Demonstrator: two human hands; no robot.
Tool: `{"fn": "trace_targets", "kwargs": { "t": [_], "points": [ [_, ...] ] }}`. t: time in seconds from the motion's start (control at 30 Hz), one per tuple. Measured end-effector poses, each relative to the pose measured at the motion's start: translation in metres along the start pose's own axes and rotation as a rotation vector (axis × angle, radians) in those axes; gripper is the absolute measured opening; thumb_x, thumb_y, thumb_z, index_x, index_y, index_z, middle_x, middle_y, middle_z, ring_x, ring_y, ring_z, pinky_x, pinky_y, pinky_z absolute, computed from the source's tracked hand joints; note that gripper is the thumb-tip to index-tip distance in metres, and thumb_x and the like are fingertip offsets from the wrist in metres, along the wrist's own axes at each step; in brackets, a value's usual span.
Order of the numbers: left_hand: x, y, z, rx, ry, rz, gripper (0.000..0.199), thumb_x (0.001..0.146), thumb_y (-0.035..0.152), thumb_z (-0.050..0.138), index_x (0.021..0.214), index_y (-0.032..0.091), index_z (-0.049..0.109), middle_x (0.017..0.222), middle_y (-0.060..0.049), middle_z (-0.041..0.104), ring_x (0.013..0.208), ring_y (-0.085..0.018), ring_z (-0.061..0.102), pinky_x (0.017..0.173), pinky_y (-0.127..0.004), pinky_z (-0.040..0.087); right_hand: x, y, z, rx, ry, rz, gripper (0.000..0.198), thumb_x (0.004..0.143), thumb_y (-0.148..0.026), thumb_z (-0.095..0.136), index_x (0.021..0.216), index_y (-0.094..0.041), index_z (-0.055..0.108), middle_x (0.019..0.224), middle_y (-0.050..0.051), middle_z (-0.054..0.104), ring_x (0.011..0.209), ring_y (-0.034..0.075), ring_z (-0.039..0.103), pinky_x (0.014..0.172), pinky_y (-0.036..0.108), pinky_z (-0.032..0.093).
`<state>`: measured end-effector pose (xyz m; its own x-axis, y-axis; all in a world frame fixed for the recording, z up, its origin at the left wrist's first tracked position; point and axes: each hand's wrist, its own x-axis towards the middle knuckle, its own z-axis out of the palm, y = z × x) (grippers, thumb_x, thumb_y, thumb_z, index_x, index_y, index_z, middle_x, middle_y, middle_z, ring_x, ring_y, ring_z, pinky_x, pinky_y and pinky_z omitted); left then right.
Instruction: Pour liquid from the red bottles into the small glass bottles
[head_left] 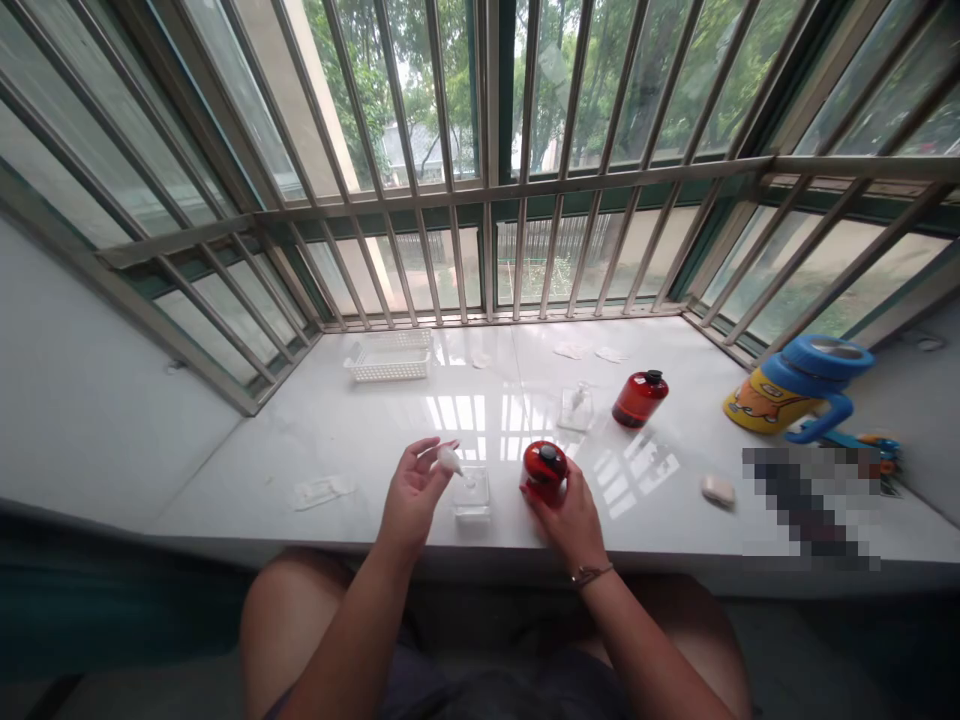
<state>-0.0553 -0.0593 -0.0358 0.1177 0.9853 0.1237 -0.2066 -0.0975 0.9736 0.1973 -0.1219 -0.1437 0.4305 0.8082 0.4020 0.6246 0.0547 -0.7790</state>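
Note:
Between the bent fingers of my left hand (411, 492) is a small white piece (450, 460) with a narrow end, its kind too small to make out. Just to its right, near the front edge, stands a clear square container (472, 494). My right hand (571, 515) is wrapped around a red see-through bottle (543, 468) with a black cap. Behind that bottle sits a second clear square container (576, 408) with a pale top piece. Farther right, another red bottle (640, 400) with a black top appears tilted in the view.
A white perforated basket (390, 368) lies at the back left of the white counter (247, 480). Flat white wrappers (322, 491) lie at left. On the right are a blue-and-yellow jug (795, 390), a small beige block (718, 491) and a blurred-out object. Barred windows enclose the back.

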Motion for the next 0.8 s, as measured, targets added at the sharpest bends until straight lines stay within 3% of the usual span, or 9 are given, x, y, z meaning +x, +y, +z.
{"fn": "trace_targets", "kwargs": {
  "t": [0.17,0.53,0.67,0.8],
  "points": [
    [0.000,-0.014,0.011,0.025,-0.044,-0.048,0.055,0.087,0.047,0.086,0.127,0.023,0.057,0.139,-0.019,0.074,0.137,-0.033,0.068,0.113,-0.053,0.056,0.001,0.002,0.000,-0.011,-0.007,-0.014,0.087,0.089,-0.071,0.074,0.153,-0.018,0.046,0.139,0.021,0.065,0.125,0.039,0.065,0.108,0.059,0.053],
    [-0.010,-0.048,-0.005,0.371,-0.110,-0.017,0.045,0.089,0.043,0.083,0.126,0.025,0.065,0.136,-0.013,0.075,0.138,-0.030,0.066,0.123,-0.055,0.045,0.001,0.000,0.001,-0.017,-0.008,-0.016,0.086,0.089,-0.071,0.073,0.153,-0.020,0.046,0.138,0.020,0.066,0.125,0.039,0.065,0.108,0.059,0.054],
    [-0.009,-0.048,-0.002,0.432,-0.117,0.055,0.051,0.084,0.042,0.088,0.128,0.027,0.067,0.152,-0.012,0.064,0.148,-0.030,0.056,0.127,-0.054,0.040,0.001,0.000,0.000,-0.011,-0.010,-0.027,0.085,0.090,-0.069,0.074,0.153,-0.020,0.046,0.140,0.020,0.065,0.128,0.039,0.064,0.111,0.059,0.052],
    [-0.007,-0.042,0.003,0.542,-0.126,0.070,0.044,0.084,0.041,0.087,0.123,0.027,0.074,0.148,-0.012,0.067,0.143,-0.031,0.061,0.125,-0.055,0.043,0.001,0.000,0.000,-0.012,-0.003,-0.031,0.085,0.090,-0.070,0.074,0.153,-0.021,0.046,0.140,0.019,0.065,0.128,0.039,0.064,0.111,0.060,0.052]
  ]
}}
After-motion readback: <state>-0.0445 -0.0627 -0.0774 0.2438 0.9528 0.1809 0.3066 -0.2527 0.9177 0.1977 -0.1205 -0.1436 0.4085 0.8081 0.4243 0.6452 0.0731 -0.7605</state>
